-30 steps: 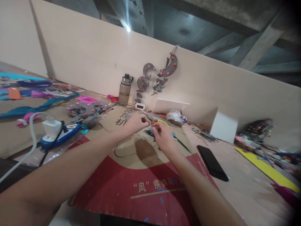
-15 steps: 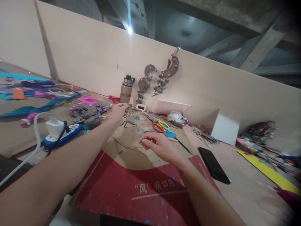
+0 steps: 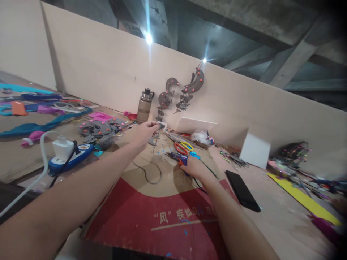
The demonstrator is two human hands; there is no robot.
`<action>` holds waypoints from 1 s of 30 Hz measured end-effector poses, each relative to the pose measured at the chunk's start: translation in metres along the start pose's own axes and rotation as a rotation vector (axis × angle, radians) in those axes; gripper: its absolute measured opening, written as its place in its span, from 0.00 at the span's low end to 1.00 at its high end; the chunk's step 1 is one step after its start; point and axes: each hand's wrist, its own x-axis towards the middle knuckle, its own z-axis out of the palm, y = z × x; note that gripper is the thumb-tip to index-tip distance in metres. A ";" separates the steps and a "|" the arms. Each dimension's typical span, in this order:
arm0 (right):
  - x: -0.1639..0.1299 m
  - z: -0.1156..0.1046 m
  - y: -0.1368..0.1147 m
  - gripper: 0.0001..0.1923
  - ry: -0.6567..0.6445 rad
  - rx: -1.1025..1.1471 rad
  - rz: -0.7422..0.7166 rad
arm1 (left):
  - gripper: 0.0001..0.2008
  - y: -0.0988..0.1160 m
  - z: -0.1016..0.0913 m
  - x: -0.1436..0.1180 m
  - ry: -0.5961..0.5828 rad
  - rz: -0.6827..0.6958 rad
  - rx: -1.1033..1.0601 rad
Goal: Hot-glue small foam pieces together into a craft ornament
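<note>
left hand (image 3: 146,130) pinches a thin grey wire (image 3: 154,144) taut while right hand (image 3: 193,167) grips a blue glue gun (image 3: 177,157) on the cardboard-covered desk (image 3: 162,213).

Red-and-tan printed cardboard (image 3: 162,216), black phone (image 3: 242,186), red and yellow scissors (image 3: 183,147), blue-and-white power strip (image 3: 70,156).

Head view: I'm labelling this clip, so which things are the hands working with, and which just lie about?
In hand:
- left hand pinching a thin grey cord
- right hand on a blue glue gun

Lying about:
- water bottle
- black phone
- red and yellow scissors
- power strip
</note>
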 end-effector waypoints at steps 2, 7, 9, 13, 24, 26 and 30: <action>0.004 0.011 0.002 0.06 0.047 0.126 0.059 | 0.08 -0.001 0.001 -0.001 -0.023 0.003 -0.004; 0.012 0.008 -0.001 0.03 0.106 0.391 0.152 | 0.10 -0.002 0.000 0.000 -0.002 -0.064 -0.080; 0.012 0.002 -0.006 0.06 0.191 0.497 0.107 | 0.10 -0.003 -0.001 0.002 0.003 -0.103 -0.113; 0.007 -0.009 -0.023 0.15 0.335 0.754 0.093 | 0.09 -0.008 -0.004 0.003 -0.008 -0.200 -0.132; -0.011 -0.017 -0.046 0.13 0.401 0.904 -0.146 | 0.09 -0.011 0.005 -0.004 -0.041 -0.350 -0.062; -0.010 -0.016 -0.045 0.11 0.425 0.838 -0.165 | 0.08 -0.010 0.007 -0.006 -0.055 -0.362 -0.063; -0.009 -0.016 -0.045 0.10 0.433 0.777 -0.164 | 0.08 -0.007 0.010 -0.009 -0.084 -0.378 -0.081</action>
